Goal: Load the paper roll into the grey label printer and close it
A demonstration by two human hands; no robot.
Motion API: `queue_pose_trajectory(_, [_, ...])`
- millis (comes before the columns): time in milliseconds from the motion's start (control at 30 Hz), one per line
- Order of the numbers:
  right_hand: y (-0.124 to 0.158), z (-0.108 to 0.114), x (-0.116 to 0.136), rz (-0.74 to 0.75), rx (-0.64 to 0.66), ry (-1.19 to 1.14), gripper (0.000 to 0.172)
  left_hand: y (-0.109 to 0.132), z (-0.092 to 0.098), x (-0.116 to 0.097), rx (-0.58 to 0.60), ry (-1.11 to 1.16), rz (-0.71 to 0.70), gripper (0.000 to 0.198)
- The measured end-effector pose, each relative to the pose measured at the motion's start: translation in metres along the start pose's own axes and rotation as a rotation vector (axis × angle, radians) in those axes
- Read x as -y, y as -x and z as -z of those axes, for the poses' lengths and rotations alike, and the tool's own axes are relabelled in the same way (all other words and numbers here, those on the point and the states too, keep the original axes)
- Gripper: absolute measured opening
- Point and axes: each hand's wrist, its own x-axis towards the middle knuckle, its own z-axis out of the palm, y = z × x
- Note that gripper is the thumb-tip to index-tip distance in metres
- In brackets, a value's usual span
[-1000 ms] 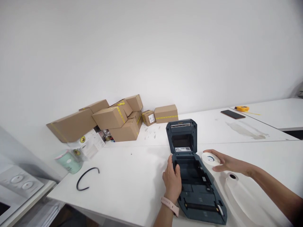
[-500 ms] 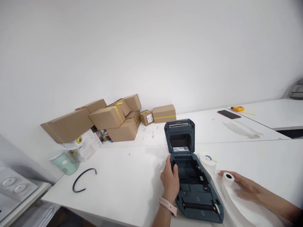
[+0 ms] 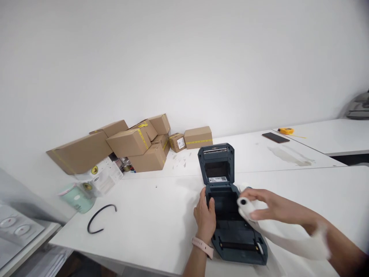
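A dark label printer (image 3: 239,252) lies on the white table with its lid (image 3: 216,161) raised, so the inner bay and the black roller at the front show. My left hand (image 3: 206,215), with a pink band at the wrist, grips the printer's left side wall, thumb over the rim. Over the printer's right edge, my right hand (image 3: 261,204) holds a small white paper roll (image 3: 245,207) between thumb and fingers. A loose strip of paper (image 3: 296,242) trails from it to the right, blurred. Behind the right hand another white roll is mostly hidden.
Cardboard boxes (image 3: 150,157) are piled at the back left, near a mint-green container (image 3: 76,198) and plastic packets (image 3: 106,177). A black curved strip (image 3: 93,219) lies at left. A phone (image 3: 276,137) and a yellow tape measure (image 3: 286,131) lie at the back right.
My right hand has closed on the small paper roll and lifted it up and left to the printer's bay, pulling the strip along. My left hand stays on the printer's side.
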Motion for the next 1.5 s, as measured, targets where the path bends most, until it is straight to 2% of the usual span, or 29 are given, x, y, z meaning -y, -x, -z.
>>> queue_pose_trajectory(67, [-0.027, -0.004, 0.025, 0.03, 0.103, 0.124, 0.032, 0.001, 0.001, 0.0, 0.006, 0.003, 0.0, 0.051])
queue_pose_trajectory(133, [-0.049, -0.013, 0.034, 0.06, 0.161, 0.304, 0.028, 0.001, 0.001, -0.001, 0.004, 0.01, -0.009, 0.051])
queue_pose_trajectory(233, [-0.072, -0.03, 0.027, 0.085, 0.229, 0.504, 0.023, 0.0, 0.002, 0.0, -0.018, -0.001, -0.028, 0.047])
queue_pose_trajectory(333, [-0.085, -0.046, 0.015, 0.071, 0.288, 0.564, 0.012, -0.002, 0.001, 0.002, -0.026, -0.008, -0.05, 0.04])
queue_pose_trajectory(467, [-0.093, -0.061, 0.01, 0.058, 0.314, 0.634, 0.013, -0.005, 0.0, 0.004, -0.003, 0.066, -0.086, 0.037])
queue_pose_trajectory(600, [-0.095, -0.067, 0.012, 0.085, 0.312, 0.693, 0.013, -0.006, -0.001, 0.004, 0.038, 0.12, -0.086, 0.035])
queue_pose_trajectory(867, [-0.095, -0.066, 0.012, 0.148, 0.278, 0.688, 0.011, -0.007, 0.001, 0.007, 0.08, 0.163, -0.073, 0.037])
queue_pose_trajectory(1000, [-0.084, -0.051, 0.021, 0.191, 0.241, 0.62, 0.015, -0.008, 0.002, 0.005, 0.086, 0.142, -0.051, 0.04])
queue_pose_trajectory(1067, [-0.076, -0.035, 0.028, 0.21, 0.138, 0.48, 0.019, -0.005, 0.004, 0.003, 0.067, 0.1, -0.065, 0.041])
queue_pose_trajectory(1100, [-0.072, -0.025, 0.033, 0.216, 0.019, 0.371, 0.024, -0.001, 0.005, 0.002, 0.053, 0.075, -0.087, 0.04])
queue_pose_trajectory(1200, [-0.062, 0.002, 0.044, 0.219, -0.539, 0.078, 0.031, 0.022, 0.009, 0.001, 0.023, 0.018, -0.203, 0.048])
queue_pose_trajectory(1267, [-0.057, 0.014, 0.049, 0.211, -0.819, 0.046, 0.03, 0.044, 0.012, 0.004, 0.032, -0.001, -0.309, 0.06])
queue_pose_trajectory(1333, [-0.055, 0.02, 0.05, 0.205, -0.92, 0.072, 0.028, 0.066, 0.014, 0.009, 0.033, -0.034, -0.432, 0.064])
queue_pose_trajectory(1433, [-0.058, 0.02, 0.046, 0.234, -0.908, 0.131, 0.023, 0.086, 0.009, 0.015, -0.059, -0.139, -0.552, 0.055])
queue_pose_trajectory(1500, [-0.062, 0.018, 0.043, 0.251, -0.873, 0.167, 0.028, 0.09, -0.001, 0.019, -0.131, -0.193, -0.642, 0.042])
